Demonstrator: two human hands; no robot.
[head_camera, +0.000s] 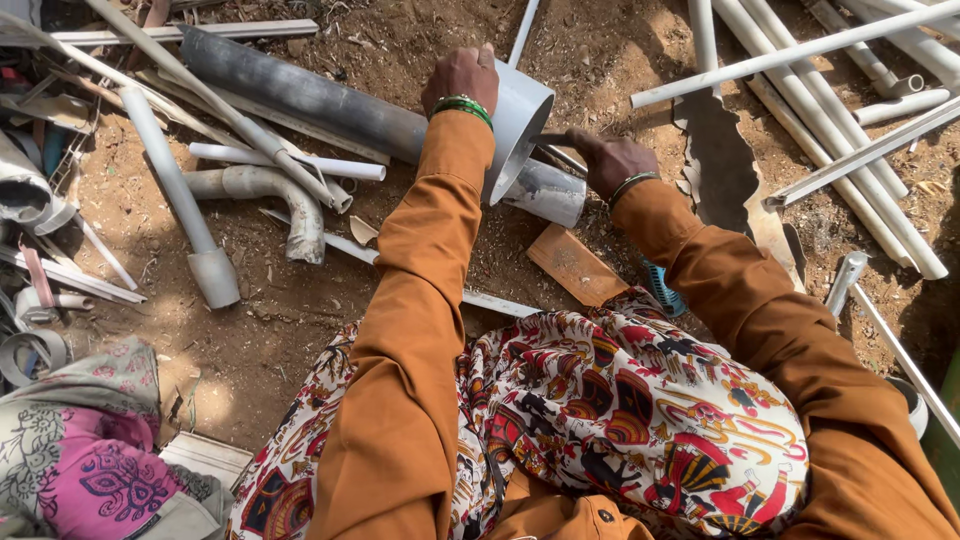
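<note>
Bare dirt ground (300, 330) strewn with scrap: white pipes (850, 120) at right, a long dark pipe (300, 95) and a bent elbow pipe (290, 200) at left. A person in orange sleeves sits over a grey pipe fitting (520, 130) at top centre. The left hand (460, 78) grips its rim; the right hand (612, 160) closes on a thin tool (555, 150), mostly hidden behind the fitting. A patterned cloth (640, 410) covers the lap.

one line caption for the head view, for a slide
Left hand steadies a grey pipe fitting; right hand grips a tool inside it.
</note>
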